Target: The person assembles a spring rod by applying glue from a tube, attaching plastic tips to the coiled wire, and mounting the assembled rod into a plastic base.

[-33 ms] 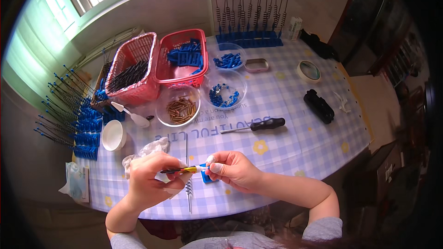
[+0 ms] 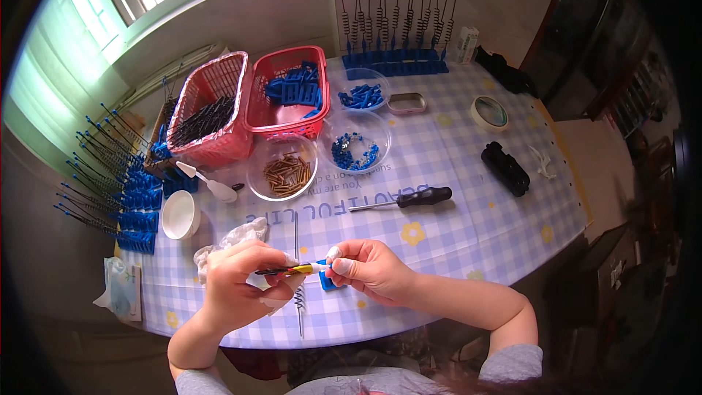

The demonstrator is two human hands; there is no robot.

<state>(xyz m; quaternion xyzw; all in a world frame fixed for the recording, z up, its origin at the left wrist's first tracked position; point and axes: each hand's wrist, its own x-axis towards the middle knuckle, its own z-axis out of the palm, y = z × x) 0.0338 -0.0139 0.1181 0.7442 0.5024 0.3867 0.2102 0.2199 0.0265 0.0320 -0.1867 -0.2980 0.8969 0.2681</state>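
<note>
The yellow-handled tool (image 2: 296, 270) lies along nine-to-three o'clock; left hand (image 2: 234, 289) pinches its dark end, right hand (image 2: 369, 269) pinches the blue piece (image 2: 327, 280).

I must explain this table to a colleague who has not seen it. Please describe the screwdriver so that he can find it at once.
On the checked tablecloth, look just beyond the person's right hand, near the middle of the table. The screwdriver lies flat there, in front of the clear bowl of small blue parts. Only it has a thick black handle and a bare metal shaft pointing left.
</note>
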